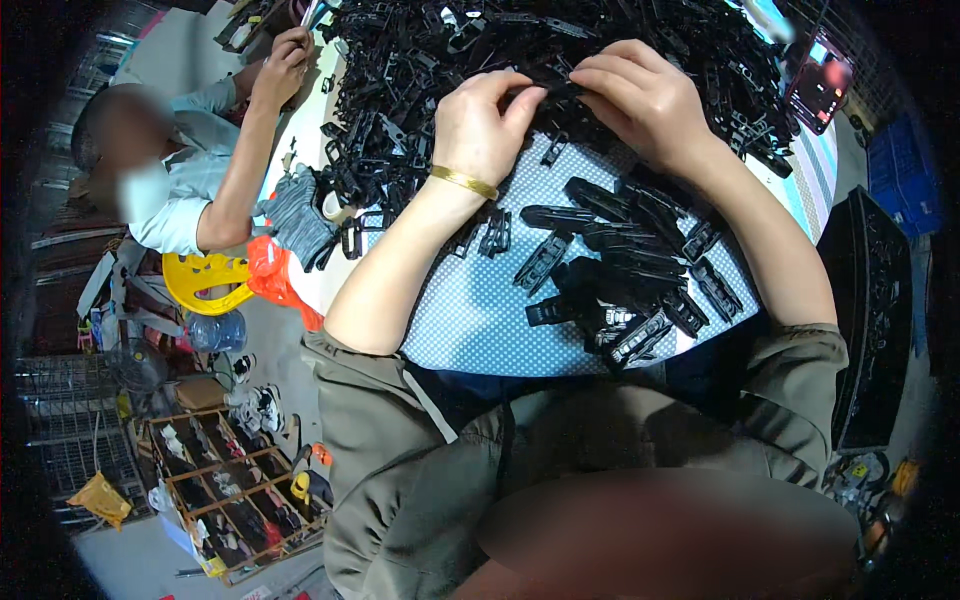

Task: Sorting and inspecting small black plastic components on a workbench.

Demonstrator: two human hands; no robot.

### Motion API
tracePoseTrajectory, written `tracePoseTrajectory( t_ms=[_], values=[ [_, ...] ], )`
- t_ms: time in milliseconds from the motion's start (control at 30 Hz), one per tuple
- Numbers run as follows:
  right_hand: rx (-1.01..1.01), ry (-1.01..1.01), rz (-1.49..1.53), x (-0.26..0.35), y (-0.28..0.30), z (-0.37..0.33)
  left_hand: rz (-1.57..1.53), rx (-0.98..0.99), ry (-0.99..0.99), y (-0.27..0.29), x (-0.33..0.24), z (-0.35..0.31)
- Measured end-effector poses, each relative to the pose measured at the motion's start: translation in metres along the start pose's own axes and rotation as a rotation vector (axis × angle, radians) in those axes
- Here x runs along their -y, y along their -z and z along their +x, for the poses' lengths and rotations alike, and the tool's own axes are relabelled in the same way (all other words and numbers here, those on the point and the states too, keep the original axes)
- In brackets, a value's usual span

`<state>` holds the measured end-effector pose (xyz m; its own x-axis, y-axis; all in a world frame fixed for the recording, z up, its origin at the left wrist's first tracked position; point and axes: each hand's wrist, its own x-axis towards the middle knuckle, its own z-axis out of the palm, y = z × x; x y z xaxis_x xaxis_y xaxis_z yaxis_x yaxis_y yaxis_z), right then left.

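Note:
My left hand (482,122), with a gold bracelet (463,182) at its wrist, is closed in a pinch at the near edge of a big heap of black plastic parts (385,105). Across from it, my right hand (652,104) has its fingertips drawn together. A dark piece seems to lie between the two sets of fingertips, but it blends into the heap and its kind cannot be made out. Below the hands, a blue-and-white dotted cloth (450,310) carries a smaller pile of long, black clip-like pieces (635,245). A single small black part (553,150) rests just under my fingertips.
A co-worker (185,190) sits at the left, one hand (287,65) on the table. Nearby are a grey knitted glove (300,215), an orange-red bag (272,272) and a yellow stool (190,285). A phone (822,85) stands at the right, beside blue (900,170) and black crates (868,320).

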<state>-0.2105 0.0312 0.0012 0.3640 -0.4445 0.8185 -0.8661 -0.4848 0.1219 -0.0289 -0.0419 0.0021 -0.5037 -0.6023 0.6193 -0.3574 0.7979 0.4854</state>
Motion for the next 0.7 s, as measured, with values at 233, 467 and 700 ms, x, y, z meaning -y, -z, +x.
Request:
tracePoseTrajectory(
  t_ms=[233, 467, 700],
  values=[
    [0.119, -0.542, 0.454, 0.005, 0.0, -0.002, -0.999, 0.246, 0.664, 0.008, 0.008, 0.006],
    [0.226, -0.816, 0.863, 0.014, -0.012, -0.007, -0.915, 0.29, 0.365, -0.014, -0.004, -0.014],
    [0.37, -0.794, 0.722, 0.008, -0.004, -0.003, -0.426, 0.192, 0.28, -0.005, -0.02, -0.018]
  ],
)
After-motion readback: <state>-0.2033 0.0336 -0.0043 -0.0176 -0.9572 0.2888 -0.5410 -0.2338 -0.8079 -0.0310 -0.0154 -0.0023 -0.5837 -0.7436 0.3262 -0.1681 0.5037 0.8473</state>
